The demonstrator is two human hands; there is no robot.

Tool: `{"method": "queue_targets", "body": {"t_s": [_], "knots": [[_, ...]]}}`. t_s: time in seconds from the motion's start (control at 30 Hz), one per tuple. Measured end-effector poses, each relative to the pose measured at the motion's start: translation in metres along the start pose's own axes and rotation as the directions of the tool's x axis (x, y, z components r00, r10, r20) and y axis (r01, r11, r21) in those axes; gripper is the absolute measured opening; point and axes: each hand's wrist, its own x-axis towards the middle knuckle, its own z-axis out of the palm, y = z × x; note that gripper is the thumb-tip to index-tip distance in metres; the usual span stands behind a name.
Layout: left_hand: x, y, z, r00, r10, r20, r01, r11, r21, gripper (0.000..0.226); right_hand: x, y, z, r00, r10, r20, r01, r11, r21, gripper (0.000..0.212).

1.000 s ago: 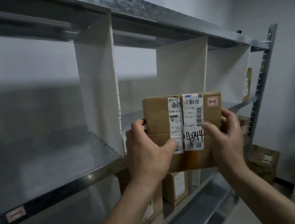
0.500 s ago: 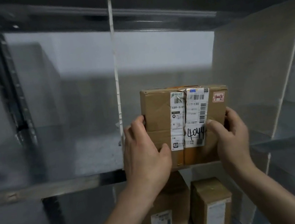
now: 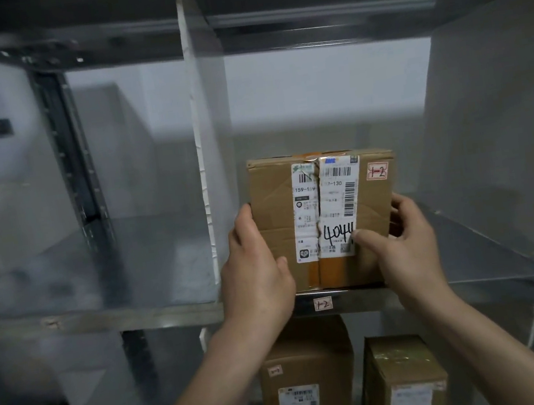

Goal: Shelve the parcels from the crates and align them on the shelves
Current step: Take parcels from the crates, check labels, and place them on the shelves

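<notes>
A brown cardboard parcel (image 3: 274,215) with white shipping labels, a handwritten "4044" and a red "1-2" sticker stands upright at the front edge of the metal shelf (image 3: 153,276). It sits in the bay between two white dividers, above a "1-2" tag on the shelf lip. My left hand (image 3: 254,271) grips its left side, thumb on the front face. My right hand (image 3: 402,246) grips its right side, thumb pressing the label. The parcel's bottom appears to rest on the shelf.
A thin white divider (image 3: 202,163) stands just left of the parcel, and a wider one (image 3: 492,127) to its right. On the shelf below stand two more cardboard parcels (image 3: 307,375) (image 3: 405,377). A steel upright (image 3: 76,165) rises at left.
The view swung left and closer to the bay. Both hands carried the parcel forward and set it down at the shelf's front edge between the dividers.
</notes>
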Motion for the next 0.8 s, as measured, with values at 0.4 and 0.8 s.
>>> {"method": "queue_targets", "body": {"t_s": [0.4,0.8], "knots": [[0.005,0.003,0.005,0.999,-0.042,-0.002,0.042,0.999,0.035,0.087,0.007,0.005,0.004,0.999,-0.001,0.033,0.001,1.000,0.000,0.064],[-0.028,0.009,-0.016,0.984,0.174,0.036,-0.176,0.984,0.034,0.098,-0.020,0.005,0.002,0.976,-0.114,-0.188,0.125,0.991,0.049,0.056]]}}
